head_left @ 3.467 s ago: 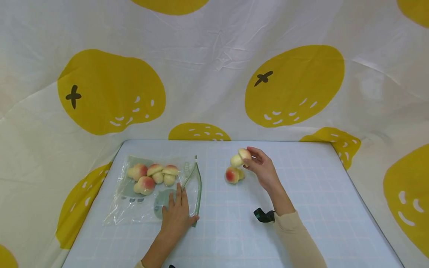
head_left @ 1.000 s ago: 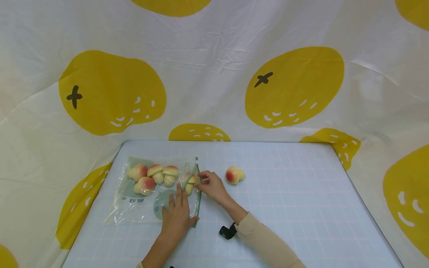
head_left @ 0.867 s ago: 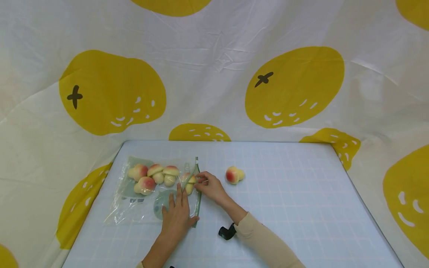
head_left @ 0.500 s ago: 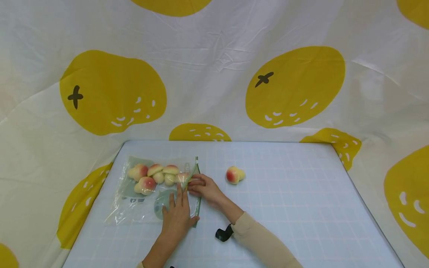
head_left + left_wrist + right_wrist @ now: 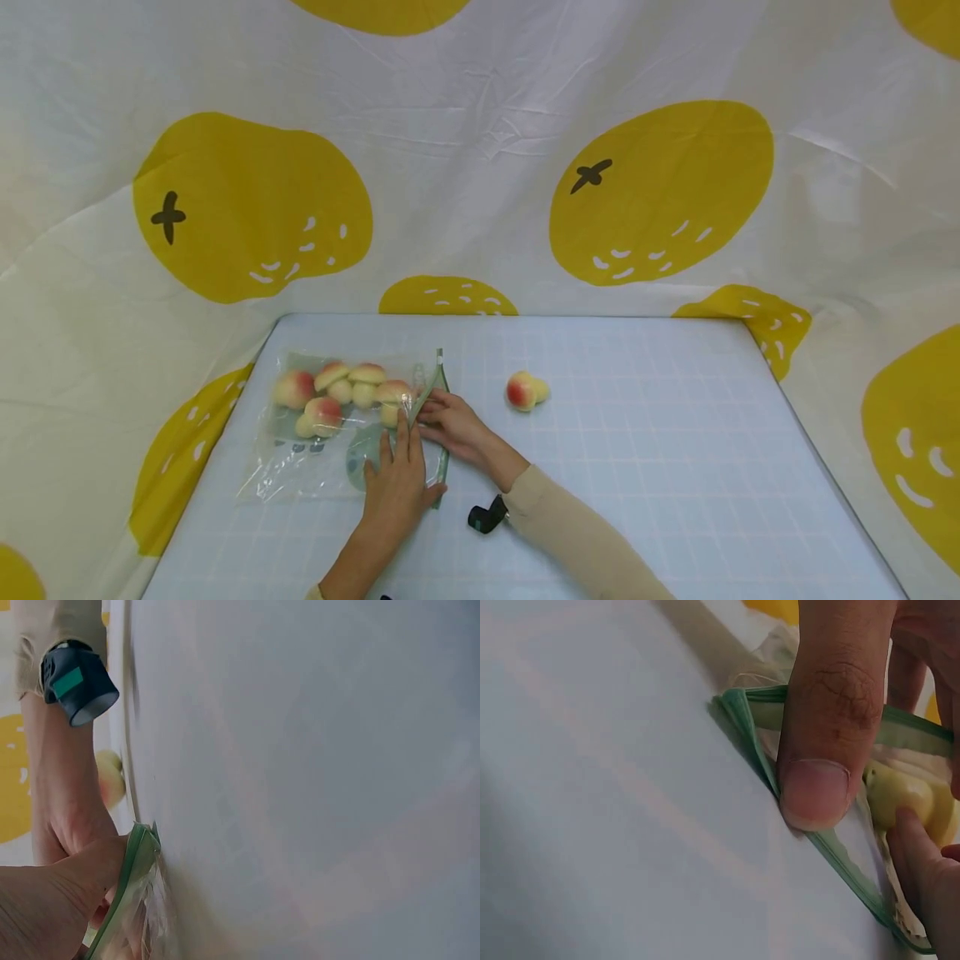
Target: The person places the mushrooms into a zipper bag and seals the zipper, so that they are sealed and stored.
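A clear zip bag (image 5: 300, 479) with green print and a green zip edge (image 5: 442, 475) lies on the table's left half. Several toy mushrooms (image 5: 323, 415) with red-blushed caps are inside. My left hand (image 5: 393, 479) rests on the bag with straight fingers, its thumb at the zip edge in the left wrist view. My right hand (image 5: 457, 429) reaches into the mouth, its fingertips beside the rightmost mushroom (image 5: 392, 402). In the right wrist view my right thumb (image 5: 821, 772) lies over the green zip, off the pale mushroom (image 5: 900, 796) beyond it.
One more toy mushroom (image 5: 525, 391) lies on the table right of the bag. The table (image 5: 675, 467) has a pale gridded cover and meets a curtain (image 5: 465, 167) printed with yellow fruit. A black wrist camera (image 5: 487, 515) sticks out from my right sleeve.
My right hand has carried a toy mushroom leftward from beside the loose one and pushed it into the bag's mouth. The mushrooms inside have shifted left. My left hand has stayed in place.
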Available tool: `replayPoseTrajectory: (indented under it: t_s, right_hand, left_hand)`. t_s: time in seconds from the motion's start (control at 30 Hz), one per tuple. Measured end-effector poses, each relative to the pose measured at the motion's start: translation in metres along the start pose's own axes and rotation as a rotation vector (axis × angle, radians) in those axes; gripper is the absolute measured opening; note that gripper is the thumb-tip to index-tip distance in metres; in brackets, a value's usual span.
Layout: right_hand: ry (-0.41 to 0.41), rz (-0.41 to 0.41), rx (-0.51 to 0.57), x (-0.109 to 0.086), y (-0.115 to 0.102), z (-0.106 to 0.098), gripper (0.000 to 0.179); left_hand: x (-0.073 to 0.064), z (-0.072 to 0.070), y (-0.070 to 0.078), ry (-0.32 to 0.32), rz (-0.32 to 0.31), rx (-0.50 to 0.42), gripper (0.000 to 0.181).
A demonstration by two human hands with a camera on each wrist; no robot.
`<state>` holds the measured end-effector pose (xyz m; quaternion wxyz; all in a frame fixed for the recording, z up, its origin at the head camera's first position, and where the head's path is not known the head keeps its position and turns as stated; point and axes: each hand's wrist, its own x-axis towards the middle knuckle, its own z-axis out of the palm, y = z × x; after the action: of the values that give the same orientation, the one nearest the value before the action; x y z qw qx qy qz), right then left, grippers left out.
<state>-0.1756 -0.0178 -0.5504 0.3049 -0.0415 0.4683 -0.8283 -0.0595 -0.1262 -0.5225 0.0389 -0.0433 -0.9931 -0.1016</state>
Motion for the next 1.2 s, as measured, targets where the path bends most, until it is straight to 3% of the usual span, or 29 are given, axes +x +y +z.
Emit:
replayPoseTrajectory:
  t_s: [0.43,0.87,1.2]
  right_hand:
    - [-0.042,0.049,0.065,0.013,0.003,0.009,0.048]
    - [-0.061,0.15,0.028,0.013,-0.004,0.009,0.038]
    - [-0.078,0.119,-0.012,0.008,-0.004,0.0,0.036]
  left_hand:
    - [0.0,0.0,0.0,-0.001,0.004,-0.008,0.117]
    - [-0.002,0.001,-0.003,0.038,0.023,0.013,0.118]
    - [-0.002,0.001,-0.002,0.031,0.01,-0.006,0.116]
